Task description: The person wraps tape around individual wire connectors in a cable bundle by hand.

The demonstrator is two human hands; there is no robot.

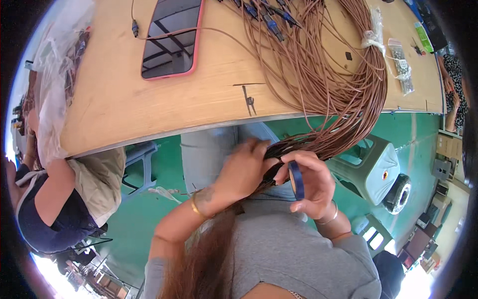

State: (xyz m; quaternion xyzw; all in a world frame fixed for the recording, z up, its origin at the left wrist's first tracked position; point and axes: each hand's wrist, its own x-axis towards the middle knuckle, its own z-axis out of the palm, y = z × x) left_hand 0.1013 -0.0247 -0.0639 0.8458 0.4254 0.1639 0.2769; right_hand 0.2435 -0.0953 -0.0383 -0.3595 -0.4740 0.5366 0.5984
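A thick bundle of thin brown cables (348, 119) hangs over the table's front edge and runs down to my lap. My left hand (241, 169), slightly blurred, is closed round its dark lower end. Close beside it, my right hand (318, 185) holds a roll of blue tape (297, 180) between thumb and fingers, its fingertips near the cables. Part of the bundle's end is hidden behind my hands. Dark plugs with blue parts (273, 27) sit on cable ends at the table's far side.
On the wooden table (114, 99) lie a pink-cased phone (170, 40), a bag of small parts (401, 67) and a white tie (372, 41) round the cables. A green stool (371, 167) stands at right. Another person (59, 199) sits at left beside clear plastic sheeting (55, 79).
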